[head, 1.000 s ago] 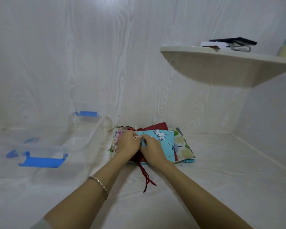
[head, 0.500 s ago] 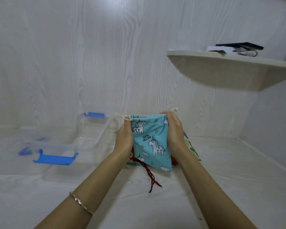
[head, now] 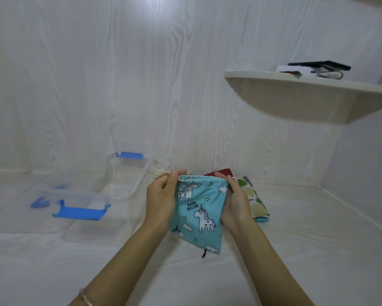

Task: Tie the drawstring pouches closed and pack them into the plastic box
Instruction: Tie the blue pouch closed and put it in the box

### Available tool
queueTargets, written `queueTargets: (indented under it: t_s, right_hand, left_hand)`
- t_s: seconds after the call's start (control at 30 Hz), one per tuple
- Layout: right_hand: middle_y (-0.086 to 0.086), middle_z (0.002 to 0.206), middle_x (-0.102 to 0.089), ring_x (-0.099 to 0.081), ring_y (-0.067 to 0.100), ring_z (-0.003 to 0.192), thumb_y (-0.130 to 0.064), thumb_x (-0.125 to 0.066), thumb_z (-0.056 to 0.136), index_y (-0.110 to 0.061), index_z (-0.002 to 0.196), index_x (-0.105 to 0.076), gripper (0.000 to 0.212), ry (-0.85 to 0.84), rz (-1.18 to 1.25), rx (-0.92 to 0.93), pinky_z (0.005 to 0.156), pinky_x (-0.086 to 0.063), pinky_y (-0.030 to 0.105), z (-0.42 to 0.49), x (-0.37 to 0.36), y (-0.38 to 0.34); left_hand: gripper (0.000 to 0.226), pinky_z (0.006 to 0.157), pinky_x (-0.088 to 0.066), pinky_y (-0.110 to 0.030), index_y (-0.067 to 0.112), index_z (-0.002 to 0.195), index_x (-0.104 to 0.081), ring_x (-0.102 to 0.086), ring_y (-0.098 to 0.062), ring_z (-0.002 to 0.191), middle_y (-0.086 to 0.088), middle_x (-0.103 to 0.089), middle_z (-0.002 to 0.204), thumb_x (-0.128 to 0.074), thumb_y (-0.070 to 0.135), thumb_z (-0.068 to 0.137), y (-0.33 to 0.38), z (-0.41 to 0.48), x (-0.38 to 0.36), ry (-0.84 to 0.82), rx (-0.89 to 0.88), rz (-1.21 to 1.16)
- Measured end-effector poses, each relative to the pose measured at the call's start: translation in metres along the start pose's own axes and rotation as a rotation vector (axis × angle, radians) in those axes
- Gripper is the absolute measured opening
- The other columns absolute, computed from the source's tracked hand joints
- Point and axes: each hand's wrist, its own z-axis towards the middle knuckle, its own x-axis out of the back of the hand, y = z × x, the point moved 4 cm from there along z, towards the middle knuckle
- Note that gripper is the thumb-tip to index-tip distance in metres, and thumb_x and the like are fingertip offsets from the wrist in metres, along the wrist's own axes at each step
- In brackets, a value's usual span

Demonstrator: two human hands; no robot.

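While both hands hold it up off the table (head: 296, 250), the turquoise unicorn pouch (head: 198, 208) hangs between them at the centre of the view, its gathered mouth uppermost and its printed face, reading "little UNICORN", turned toward the camera. The left hand (head: 161, 199) sits at the pouch's 9 o'clock side, fingers closed on the top corner, with the cream drawstring tassel (head: 161, 173) pinched and sticking out toward 10 o'clock. The right hand (head: 236, 204) sits at the 3 o'clock side, its fingers curled shut around the opposite top corner and the pouch's edge, where a small cream cord end (head: 234, 178) shows just above the knuckles. The pouch's lower corner dips toward 5 o'clock, and a dark red cord tip (head: 204, 253) pokes out from beneath its bottom hem.

Behind the right hand, toward 2 o'clock, the remaining pouches lie stacked on the table: a dark red pouch (head: 218, 173) peeks above the turquoise mouth, and a leaf-print pouch (head: 255, 199) spreads just beside the right wrist. The clear plastic box (head: 128, 180) with a blue latch (head: 130, 155) stands on the table at 9 o'clock, close to the left hand but apart from it. Its clear lid (head: 75, 199) with blue clips lies farther toward 9 o'clock. A corner shelf (head: 296, 96) at 2 o'clock carries a few items.
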Motion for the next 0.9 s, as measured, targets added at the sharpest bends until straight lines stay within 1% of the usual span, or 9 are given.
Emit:
queueTargets:
  t_s: [0.17, 0.23, 0.3, 0.4, 0.47, 0.6, 0.7, 0.83, 0.9]
  right_hand:
    - [0.009, 0.093, -0.074, -0.067, 0.024, 0.098, -0.025, -0.048, 0.1, -0.007, 0.1, -0.066, 0.026, -0.02, 0.177, 0.006, 0.096, -0.049, 0.037, -0.001, 0.008, -0.004]
    - [0.005, 0.073, -0.069, -0.071, 0.019, 0.078, -0.023, -0.047, 0.101, -0.008, 0.091, -0.062, 0.023, -0.04, 0.27, 0.029, 0.095, -0.051, 0.036, 0.002, 0.012, -0.004]
    - [-0.002, 0.052, -0.047, -0.054, 0.01, 0.047, -0.023, -0.046, 0.101, -0.007, 0.086, -0.058, 0.026, -0.022, 0.287, 0.062, 0.071, -0.058, 0.028, 0.006, 0.02, -0.004]
    - [-0.008, 0.047, -0.027, -0.025, 0.004, 0.038, -0.023, -0.044, 0.102, -0.003, 0.098, -0.061, 0.026, -0.014, -0.096, 0.142, 0.036, -0.029, 0.017, 0.009, 0.028, -0.009]
    - [-0.01, 0.046, -0.029, -0.023, 0.005, 0.041, -0.022, -0.047, 0.101, -0.008, 0.103, -0.067, 0.025, -0.077, -0.583, 0.245, 0.038, -0.022, 0.018, 0.005, 0.019, -0.013]
    - [0.002, 0.051, -0.047, -0.03, 0.007, 0.045, -0.026, -0.061, 0.094, -0.01, 0.071, -0.071, 0.031, -0.361, -1.236, 0.363, 0.046, -0.026, 0.021, -0.011, -0.025, -0.01]
    - [0.014, 0.068, -0.068, -0.05, 0.012, 0.055, -0.015, -0.061, 0.09, -0.01, 0.075, -0.072, 0.019, -0.529, -1.375, 0.244, 0.055, -0.04, 0.025, -0.02, -0.044, 0.001]
    - [-0.003, 0.054, -0.039, -0.029, 0.009, 0.05, -0.007, -0.054, 0.087, -0.014, 0.06, -0.048, 0.029, -0.629, -1.109, 0.055, 0.05, -0.026, 0.023, -0.03, -0.051, 0.008]
    - [-0.003, 0.056, -0.035, -0.025, 0.009, 0.051, -0.018, -0.055, 0.093, -0.005, 0.069, -0.06, 0.028, -0.603, -1.036, 0.068, 0.05, -0.021, 0.023, -0.028, -0.05, 0.008]
  left_hand:
    - [0.04, 0.057, -0.048, -0.008, 0.012, 0.075, -0.058, -0.068, -0.001, 0.066, 0.003, -0.071, 0.079, -0.034, 0.023, 0.104, 0.002, 0.001, 0.01, 0.123, 0.074, -0.17]
    - [0.041, 0.074, -0.054, -0.022, 0.013, 0.067, -0.046, -0.067, -0.015, 0.068, 0.001, -0.065, 0.063, -0.032, 0.023, 0.105, 0.0, 0.002, 0.012, 0.117, 0.09, -0.263]
    - [0.04, 0.071, -0.053, -0.03, 0.014, 0.067, -0.039, -0.049, -0.011, 0.049, 0.007, -0.041, 0.047, -0.032, 0.025, 0.105, 0.0, 0.005, 0.014, 0.111, 0.092, -0.28]
    - [0.037, 0.046, -0.038, -0.023, 0.015, 0.069, -0.04, -0.027, -0.007, 0.039, 0.009, -0.028, 0.046, -0.034, 0.026, 0.104, 0.004, 0.007, 0.016, 0.1, 0.084, -0.203]
    - [0.037, 0.042, -0.033, -0.022, 0.013, 0.071, -0.047, -0.03, -0.007, 0.041, 0.009, -0.033, 0.046, -0.036, 0.026, 0.103, 0.009, 0.005, 0.009, 0.01, 0.024, -0.077]
    - [0.036, 0.047, -0.044, -0.02, 0.005, 0.082, -0.066, -0.048, -0.007, 0.044, 0.001, -0.05, 0.055, -0.041, 0.022, 0.102, 0.033, 0.001, -0.021, -0.305, -0.136, 0.141]
    - [0.032, 0.064, -0.05, -0.016, 0.012, 0.089, -0.074, -0.06, -0.004, 0.064, 0.002, -0.067, 0.073, -0.046, 0.025, 0.1, 0.039, 0.017, -0.035, -0.326, -0.152, 0.299]
    - [0.031, 0.064, -0.05, -0.023, 0.009, 0.09, -0.073, -0.059, -0.012, 0.065, 0.001, -0.068, 0.072, -0.049, 0.027, 0.098, 0.022, 0.041, -0.036, -0.307, 0.05, 0.292]
    - [0.037, 0.062, -0.049, -0.02, 0.009, 0.097, -0.072, -0.061, -0.012, 0.068, -0.004, -0.07, 0.08, -0.045, 0.035, 0.099, 0.014, 0.044, -0.034, -0.359, 0.151, 0.3]
